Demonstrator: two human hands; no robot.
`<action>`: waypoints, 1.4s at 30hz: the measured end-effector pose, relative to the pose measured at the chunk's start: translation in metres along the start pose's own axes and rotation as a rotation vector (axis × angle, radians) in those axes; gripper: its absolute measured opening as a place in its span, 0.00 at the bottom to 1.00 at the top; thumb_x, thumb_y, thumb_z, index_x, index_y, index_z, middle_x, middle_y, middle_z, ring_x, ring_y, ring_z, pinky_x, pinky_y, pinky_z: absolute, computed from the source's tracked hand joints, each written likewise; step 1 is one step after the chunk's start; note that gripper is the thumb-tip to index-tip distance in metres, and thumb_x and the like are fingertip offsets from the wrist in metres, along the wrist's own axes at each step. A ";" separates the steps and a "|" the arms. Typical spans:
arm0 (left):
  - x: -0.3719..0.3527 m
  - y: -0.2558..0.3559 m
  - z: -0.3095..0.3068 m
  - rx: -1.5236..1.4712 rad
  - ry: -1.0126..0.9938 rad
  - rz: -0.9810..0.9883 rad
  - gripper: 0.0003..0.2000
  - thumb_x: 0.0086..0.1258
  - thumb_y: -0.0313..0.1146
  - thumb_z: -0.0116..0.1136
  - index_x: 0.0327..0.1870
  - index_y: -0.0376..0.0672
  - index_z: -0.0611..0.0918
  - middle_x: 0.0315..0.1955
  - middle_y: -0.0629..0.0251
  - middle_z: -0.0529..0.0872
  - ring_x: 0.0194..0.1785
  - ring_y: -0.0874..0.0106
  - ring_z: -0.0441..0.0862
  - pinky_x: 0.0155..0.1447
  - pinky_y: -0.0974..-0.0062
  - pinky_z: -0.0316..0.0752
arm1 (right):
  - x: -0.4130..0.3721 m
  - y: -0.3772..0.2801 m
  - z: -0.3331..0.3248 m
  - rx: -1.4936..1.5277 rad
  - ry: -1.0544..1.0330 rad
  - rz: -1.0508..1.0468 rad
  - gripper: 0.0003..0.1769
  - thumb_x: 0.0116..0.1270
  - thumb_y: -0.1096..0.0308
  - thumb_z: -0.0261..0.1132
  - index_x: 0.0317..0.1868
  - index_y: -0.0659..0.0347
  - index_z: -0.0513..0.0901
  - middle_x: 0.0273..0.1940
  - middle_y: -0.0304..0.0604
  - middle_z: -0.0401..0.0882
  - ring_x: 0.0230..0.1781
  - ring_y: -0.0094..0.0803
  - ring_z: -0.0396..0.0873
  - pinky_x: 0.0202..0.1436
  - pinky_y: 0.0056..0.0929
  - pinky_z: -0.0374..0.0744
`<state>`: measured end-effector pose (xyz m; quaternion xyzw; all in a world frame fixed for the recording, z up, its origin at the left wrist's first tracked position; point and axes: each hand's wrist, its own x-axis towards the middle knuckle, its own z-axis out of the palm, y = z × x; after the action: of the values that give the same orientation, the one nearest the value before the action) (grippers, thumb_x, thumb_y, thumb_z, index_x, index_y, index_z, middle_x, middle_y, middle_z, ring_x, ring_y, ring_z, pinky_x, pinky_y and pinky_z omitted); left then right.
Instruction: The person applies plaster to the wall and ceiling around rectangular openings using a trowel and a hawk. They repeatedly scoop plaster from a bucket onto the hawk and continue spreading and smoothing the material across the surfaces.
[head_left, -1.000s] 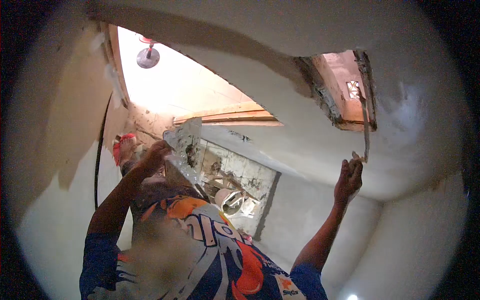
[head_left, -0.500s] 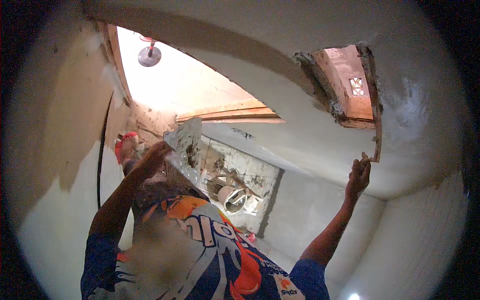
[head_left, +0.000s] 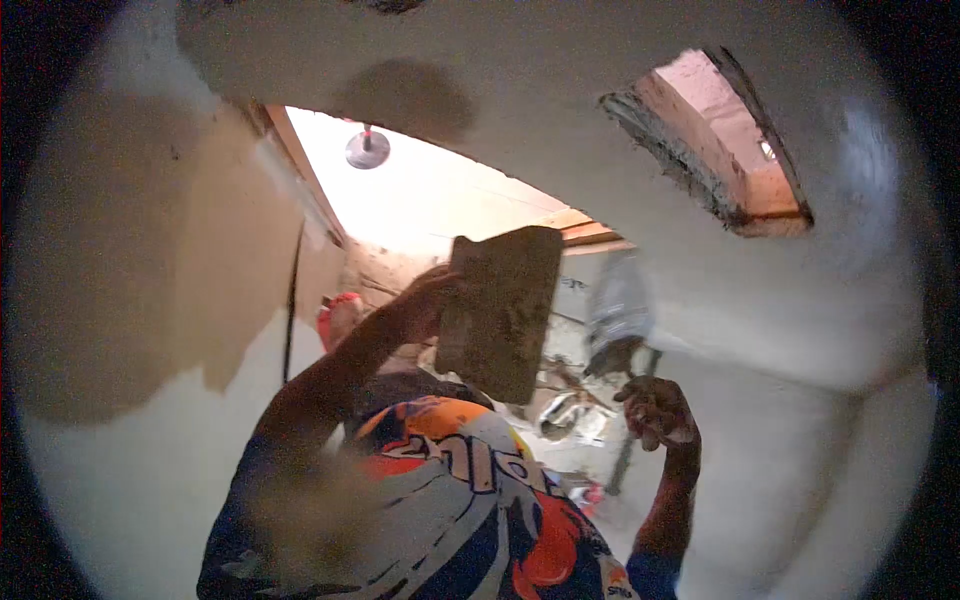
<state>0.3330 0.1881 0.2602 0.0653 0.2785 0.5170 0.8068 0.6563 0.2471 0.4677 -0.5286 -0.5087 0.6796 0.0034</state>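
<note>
In the head view, we have the left hand [head_left: 432,296] closed on the near-side edge of a flat board [head_left: 505,312], which spreads rightward from that grip, its long axis running roughly away from our torso. Our right hand [head_left: 660,412] is curled around the end of a flat-bladed tool [head_left: 620,305]; blur hides the exact finger contact. The blade lies ahead and slightly left of the right grip, nearly parallel to the board, just beside its right edge but apart; the right hand is nearer. Right of that grip we have bare wall [head_left: 770,440]; a framed opening [head_left: 745,190] sits farther ahead.
</note>
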 end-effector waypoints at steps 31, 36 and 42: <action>-0.022 0.079 0.077 0.378 0.000 0.078 0.21 0.56 0.37 0.59 0.50 0.39 0.73 0.42 0.64 0.79 0.44 0.69 0.78 0.47 0.69 0.74 | 0.027 0.001 0.001 -0.987 0.987 -0.880 0.08 0.53 0.68 0.62 0.32 0.62 0.75 0.33 0.50 0.75 0.32 0.48 0.74 0.36 0.41 0.74; -0.033 0.049 0.006 0.598 -0.006 0.379 0.20 0.57 0.37 0.58 0.50 0.38 0.73 0.43 0.63 0.79 0.46 0.67 0.77 0.50 0.68 0.73 | 0.016 -0.074 -0.009 -0.830 1.001 -0.913 0.07 0.58 0.70 0.60 0.35 0.63 0.76 0.32 0.50 0.74 0.32 0.49 0.75 0.34 0.39 0.75; -0.070 0.052 0.024 0.062 0.006 0.327 0.17 0.62 0.31 0.53 0.51 0.36 0.72 0.45 0.55 0.78 0.47 0.61 0.77 0.53 0.62 0.73 | 0.034 -0.127 -0.012 -0.947 1.059 -0.920 0.11 0.60 0.65 0.61 0.41 0.61 0.77 0.41 0.49 0.77 0.39 0.46 0.77 0.41 0.34 0.76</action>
<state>0.2821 0.1552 0.3276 0.1329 0.2824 0.6327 0.7087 0.5821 0.3348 0.5319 -0.4633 -0.8353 -0.0118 0.2958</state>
